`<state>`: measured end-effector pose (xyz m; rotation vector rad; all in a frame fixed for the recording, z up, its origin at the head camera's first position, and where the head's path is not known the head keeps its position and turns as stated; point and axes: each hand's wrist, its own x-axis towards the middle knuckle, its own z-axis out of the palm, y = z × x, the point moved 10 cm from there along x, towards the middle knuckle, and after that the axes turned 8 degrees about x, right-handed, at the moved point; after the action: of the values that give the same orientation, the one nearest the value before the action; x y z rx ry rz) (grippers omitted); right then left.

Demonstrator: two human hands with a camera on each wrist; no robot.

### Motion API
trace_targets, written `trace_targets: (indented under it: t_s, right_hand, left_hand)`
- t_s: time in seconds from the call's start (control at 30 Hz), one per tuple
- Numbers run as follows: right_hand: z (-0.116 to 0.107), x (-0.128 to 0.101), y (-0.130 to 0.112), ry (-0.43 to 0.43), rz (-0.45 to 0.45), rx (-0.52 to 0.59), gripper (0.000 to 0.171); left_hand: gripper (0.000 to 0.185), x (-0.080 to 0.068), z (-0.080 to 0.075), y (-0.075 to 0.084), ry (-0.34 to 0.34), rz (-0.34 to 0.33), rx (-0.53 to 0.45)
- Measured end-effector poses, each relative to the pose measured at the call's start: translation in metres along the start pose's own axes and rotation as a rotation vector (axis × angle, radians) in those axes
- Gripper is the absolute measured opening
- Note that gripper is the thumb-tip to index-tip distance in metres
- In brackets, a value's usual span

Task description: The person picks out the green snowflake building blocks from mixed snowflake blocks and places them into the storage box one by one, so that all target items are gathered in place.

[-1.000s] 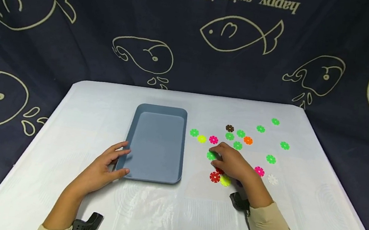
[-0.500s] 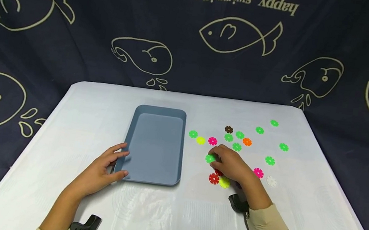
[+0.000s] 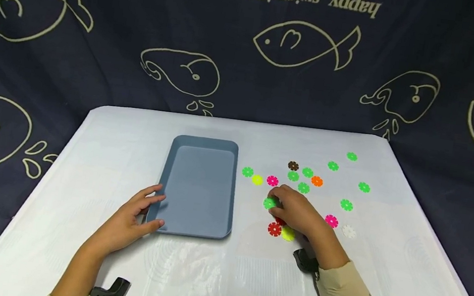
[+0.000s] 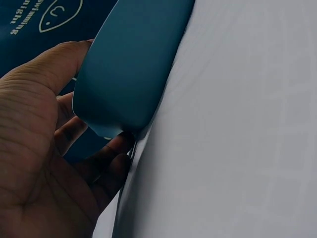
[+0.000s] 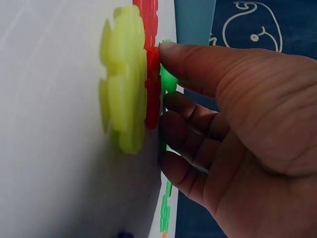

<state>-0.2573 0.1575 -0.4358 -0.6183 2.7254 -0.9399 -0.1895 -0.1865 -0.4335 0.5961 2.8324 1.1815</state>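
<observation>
The right hand [image 3: 294, 208] bends its fingers around a green disc [image 3: 268, 203]. The thumb and pointing finger are at its edges, but I cannot tell if they grip it. The disc is on the white worktop [image 3: 183, 281]. One red disc [image 3: 280, 221] peeks out by the thumb. Just beside it, nearer the person, are another red disc [image 3: 274, 229] and a yellow disc [image 3: 288, 234]. The left hand [image 3: 125, 223] holds the gray tray [image 3: 199, 193] by its near left corner, fingers over the side. The tray lies flat, left of the discs. Farther out are a brown disc [image 3: 293, 166], an orange disc [image 3: 316, 181] and a white disc [image 3: 348, 231].
</observation>
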Motion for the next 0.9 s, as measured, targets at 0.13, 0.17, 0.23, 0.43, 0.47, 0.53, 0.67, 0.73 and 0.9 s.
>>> trace_targets:
  t_s: [0.13,0.17,0.23,0.43,0.47,0.53,0.67,0.73,0.9]
  right_hand:
    - [0.003,-0.001,0.0008,-0.013,0.0,0.002,0.027]
    - [0.0032,-0.0012,0.0008,-0.014,-0.002,0.002,0.027]
    - [0.0032,-0.0014,0.0005,-0.012,-0.008,0.002,0.027]
    - [0.0031,-0.0013,0.0004,-0.013,-0.019,0.01,0.029]
    - [0.0032,-0.0012,0.0007,-0.014,-0.018,0.012,0.029]
    - [0.0036,-0.001,0.0013,-0.017,-0.017,0.015,0.029]
    - [0.0035,-0.0002,0.0026,-0.019,-0.016,0.022,0.029]
    - [0.0032,0.0002,0.0032,-0.019,-0.017,0.027,0.029]
    - [0.0021,0.001,0.0047,-0.019,-0.01,0.043,0.029]
  left_hand:
    - [0.059,-0.0011,0.0006,0.0004,0.007,-0.003,0.003]
    - [0.058,-0.0011,0.0007,0.0004,0.009,-0.005,0.002]
    - [0.058,-0.0012,0.0006,0.0012,0.01,-0.003,-0.004]
    - [0.058,-0.0014,0.0006,0.0032,0.008,0.002,-0.017]
    - [0.058,-0.0013,0.0006,0.0033,0.007,0.002,-0.019]
    - [0.059,-0.0013,0.0006,0.0034,0.007,0.001,-0.02]
    - [0.058,-0.0008,0.0,0.0034,0.009,0.003,-0.012]
    - [0.058,-0.0006,-0.0001,0.0028,0.009,0.004,-0.006]
    - [0.058,0.0001,0.0,0.0013,0.007,0.001,0.011]
